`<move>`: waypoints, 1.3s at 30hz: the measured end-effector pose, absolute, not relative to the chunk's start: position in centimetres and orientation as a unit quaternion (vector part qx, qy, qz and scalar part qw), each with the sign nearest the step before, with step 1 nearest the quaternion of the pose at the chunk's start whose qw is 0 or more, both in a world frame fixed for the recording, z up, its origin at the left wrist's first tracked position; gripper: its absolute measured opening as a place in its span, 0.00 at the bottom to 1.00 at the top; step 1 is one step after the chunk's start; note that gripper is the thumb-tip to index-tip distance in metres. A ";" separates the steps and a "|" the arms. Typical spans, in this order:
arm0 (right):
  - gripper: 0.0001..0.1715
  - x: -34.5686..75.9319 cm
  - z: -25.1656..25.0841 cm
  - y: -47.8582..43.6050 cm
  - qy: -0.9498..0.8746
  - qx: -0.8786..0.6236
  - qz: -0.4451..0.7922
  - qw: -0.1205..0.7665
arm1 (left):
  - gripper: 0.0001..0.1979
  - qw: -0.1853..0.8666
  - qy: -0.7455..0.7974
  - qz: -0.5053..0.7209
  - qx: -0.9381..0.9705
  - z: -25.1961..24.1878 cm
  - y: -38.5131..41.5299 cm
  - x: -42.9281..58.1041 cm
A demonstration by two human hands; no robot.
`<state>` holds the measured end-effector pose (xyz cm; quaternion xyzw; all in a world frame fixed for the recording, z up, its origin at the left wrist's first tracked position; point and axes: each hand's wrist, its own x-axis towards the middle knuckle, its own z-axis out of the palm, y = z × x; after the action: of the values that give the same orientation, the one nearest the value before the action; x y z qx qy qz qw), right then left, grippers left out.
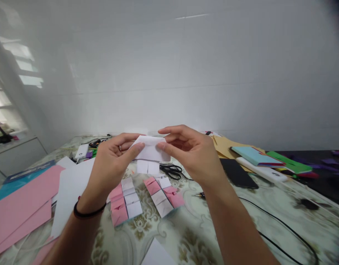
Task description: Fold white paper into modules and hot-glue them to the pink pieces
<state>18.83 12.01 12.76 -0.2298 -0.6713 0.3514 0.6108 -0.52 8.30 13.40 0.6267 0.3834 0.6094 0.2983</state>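
Observation:
Between my two hands, raised over the table, is a small folded white paper [150,149]. My left hand [115,154] pinches its left side, thumb in front and fingers behind. At the right side, the thumb and fingers of my right hand [190,151] pinch the same paper, with the index finger lifted off. Below it lies a smaller white folded piece [147,166], partly covered. Closer to me lie a left pink-and-white folded paper block [126,201] and a right pink-and-white block [162,195], both made of folded squares.
Black-handled scissors [173,171] lie behind the blocks. Pink sheets [25,200] and white sheets [72,187] spread on the left. A black phone [238,173], a white power bank [262,170] and coloured paper pads [256,156] sit right. A black cable [280,221] curves across the right side.

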 end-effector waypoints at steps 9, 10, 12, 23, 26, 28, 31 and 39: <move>0.08 19.3 12.7 10.9 -0.664 -0.256 0.401 0.577 | 0.09 0.307 0.410 0.571 0.641 13.5 7.7 -0.6; 0.08 19.5 12.3 10.6 -0.666 -0.266 0.406 0.566 | 0.10 0.308 0.422 0.545 0.656 13.4 7.4 -0.7; 0.10 20.0 11.0 9.9 -0.671 -0.287 0.422 0.537 | 0.10 0.307 0.442 0.491 0.685 12.8 6.9 -0.9; 0.13 21.3 0.1 4.2 -0.626 -0.424 0.532 0.381 | 0.15 0.472 0.496 0.351 0.639 0.8 3.0 -1.3; 0.12 21.0 -1.5 3.6 -0.615 -0.425 0.571 0.339 | 0.14 0.489 0.488 0.320 0.648 -1.1 2.6 -1.1; 0.11 20.8 -2.1 3.5 -0.608 -0.425 0.586 0.326 | 0.14 0.481 0.478 0.298 0.672 -1.6 2.4 -0.8; 0.08 20.6 -2.3 3.4 -0.606 -0.427 0.592 0.317 | 0.14 0.456 0.481 0.285 0.692 -1.5 2.1 -0.6; 0.08 21.6 -1.1 3.7 -0.609 -0.456 0.578 0.296 | 0.11 0.395 0.555 0.305 0.666 -0.7 1.6 -1.3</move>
<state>21.60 3.75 -1.15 -0.4557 -0.6090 0.5779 0.2960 -1.31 1.59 -0.67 0.6658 0.5550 0.3046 0.3948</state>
